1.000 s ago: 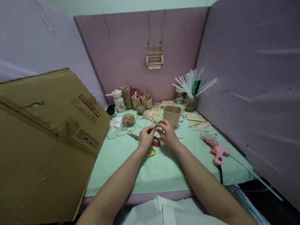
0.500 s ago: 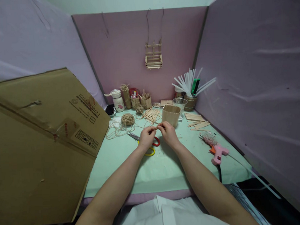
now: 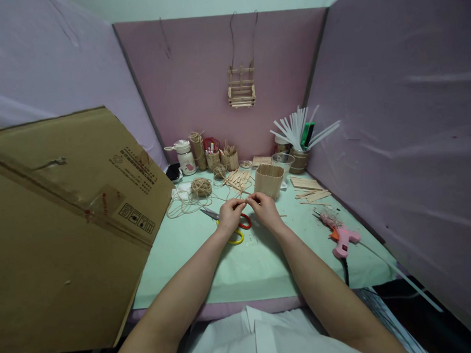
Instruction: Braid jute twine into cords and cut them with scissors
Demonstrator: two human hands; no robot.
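My left hand (image 3: 231,214) and my right hand (image 3: 263,207) meet at the fingertips above the middle of the table. Both are closed in a pinch; whatever sits between the fingers is too small to make out. Partly under my left hand lies a pair of scissors (image 3: 235,238) with one yellow and one red handle, blades pointing to the far left. Just beyond my right hand stands a cup made of wooden craft sticks (image 3: 269,180). A ball of twine (image 3: 201,187) with loose strands rests left of the hands, some strands running close to my left fingers.
A large cardboard sheet (image 3: 66,230) leans at the left. On the right lie a pink glue gun (image 3: 344,240) and wooden sticks (image 3: 312,194). Glue sticks (image 3: 296,129) stand in a pot behind. Loose craft sticks (image 3: 239,179) and a white bottle (image 3: 185,159) are at the back.
Almost nothing differs. My hands stay pinched together in the same place, with only a slight shift of the fingertips.
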